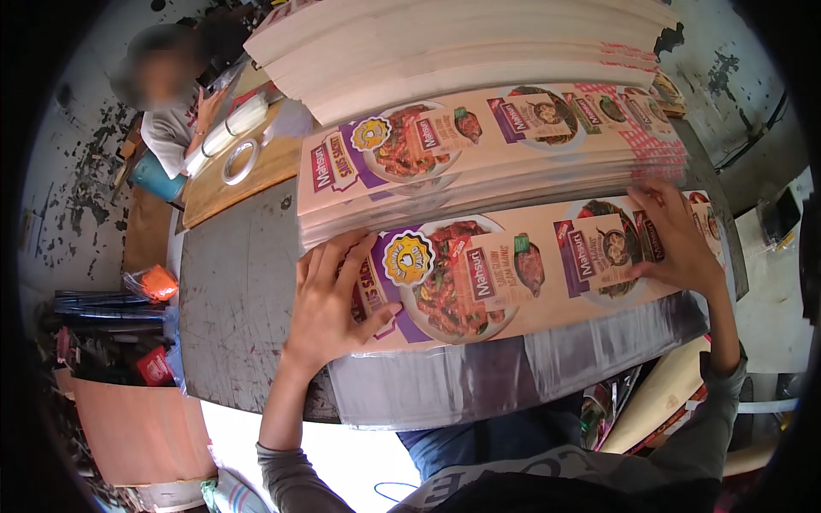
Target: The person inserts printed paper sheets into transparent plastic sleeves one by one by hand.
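Note:
A long printed cardboard strip point(532, 224) with food pictures and "Mahsuri" labels lies in front of me. My left hand point(329, 295) rests on its left end, fingers spread along the far edge and thumb on the print. Over its right part, my right hand point(676, 244) lies with fingers at the far edge and thumb apart on the face. Clear plastic film point(505, 376) extends from under the strip toward me. Just beyond is a stack of similar printed strips point(470, 167) with plastic along their near edges.
A tall stack of pale boards point(462, 56) stands at the back of the dark table point(244, 316). To the far left, a person point(167, 120) is beside a wooden table point(205, 201) bearing a tape roll point(240, 162) and a plastic bundle point(227, 132).

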Demonstrator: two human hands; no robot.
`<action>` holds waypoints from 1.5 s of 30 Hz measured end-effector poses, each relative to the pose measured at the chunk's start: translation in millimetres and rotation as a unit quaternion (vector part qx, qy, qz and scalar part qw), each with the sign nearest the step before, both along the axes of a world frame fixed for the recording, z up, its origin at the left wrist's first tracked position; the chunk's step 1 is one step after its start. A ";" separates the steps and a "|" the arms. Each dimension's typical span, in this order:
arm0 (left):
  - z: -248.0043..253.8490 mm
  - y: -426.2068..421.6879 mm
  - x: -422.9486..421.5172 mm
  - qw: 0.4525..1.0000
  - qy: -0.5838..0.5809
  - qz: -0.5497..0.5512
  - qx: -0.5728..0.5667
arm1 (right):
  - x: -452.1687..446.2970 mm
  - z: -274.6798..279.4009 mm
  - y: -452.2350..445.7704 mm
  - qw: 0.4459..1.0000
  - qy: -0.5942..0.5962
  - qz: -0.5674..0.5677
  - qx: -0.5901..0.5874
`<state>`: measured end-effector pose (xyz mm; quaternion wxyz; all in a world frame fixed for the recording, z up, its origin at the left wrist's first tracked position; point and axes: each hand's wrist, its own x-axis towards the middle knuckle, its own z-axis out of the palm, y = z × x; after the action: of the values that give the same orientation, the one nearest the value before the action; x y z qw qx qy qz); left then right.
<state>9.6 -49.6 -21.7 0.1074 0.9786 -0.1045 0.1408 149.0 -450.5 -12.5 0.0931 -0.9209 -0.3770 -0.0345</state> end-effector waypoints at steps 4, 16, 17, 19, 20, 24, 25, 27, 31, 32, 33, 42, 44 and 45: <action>-1.4 -0.7 4.1 1.000 -0.025 -0.015 0.008 | -3.4 -14.0 -8.1 0.998 -0.005 -0.033 0.046; -9.7 0.9 8.3 0.996 -0.036 0.001 -0.087 | 4.9 -20.4 -5.9 0.994 -0.027 -0.034 0.099; -10.3 2.7 7.0 0.996 -0.038 0.003 -0.085 | 5.8 -20.2 -4.8 0.994 -0.028 -0.031 0.101; -10.7 4.8 7.9 0.996 -0.050 -0.018 -0.064 | 6.9 -17.8 -6.1 0.996 -0.018 -0.025 0.082; -9.3 7.5 4.4 0.996 -0.056 -0.023 -0.066 | 6.5 -18.8 -8.2 0.996 -0.024 -0.029 0.080; 3.6 6.1 -7.4 0.994 0.027 -0.054 -0.090 | -1.0 -15.2 -8.1 0.992 -0.064 0.034 0.105; 5.9 -0.8 -6.8 0.990 0.066 -0.071 -0.105 | -5.2 -12.6 -7.5 0.991 -0.046 0.035 0.122; 2.0 -13.4 -9.4 0.992 0.100 -0.053 -0.064 | -13.1 -11.2 -2.7 0.996 -0.052 0.027 0.073; -0.8 -14.4 -8.0 0.995 0.044 -0.050 -0.073 | -16.8 -8.6 11.7 0.995 -0.002 0.021 0.095; -2.3 -13.2 -6.8 0.995 0.041 -0.056 -0.079 | -16.3 -8.8 11.3 0.996 -0.020 0.028 0.082; -4.2 -13.0 -5.5 0.994 0.038 -0.063 -0.086 | -15.1 -9.6 11.5 0.996 -0.018 0.027 0.080; -9.7 -10.5 -1.4 0.993 -0.002 -0.101 -0.059 | -3.0 -15.1 9.7 0.991 -0.035 0.078 0.102; -9.0 -11.7 -1.0 0.993 0.000 -0.101 -0.067 | -2.7 -16.5 9.3 0.989 -0.017 0.088 0.121; -8.1 -12.2 -0.6 0.992 0.001 -0.100 -0.073 | -2.5 -16.2 9.3 0.989 -0.017 0.087 0.120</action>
<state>8.9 -61.8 -29.8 0.1923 0.9529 -0.1916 0.1354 146.5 -441.2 -28.7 0.1991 -0.8659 -0.4506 -0.0866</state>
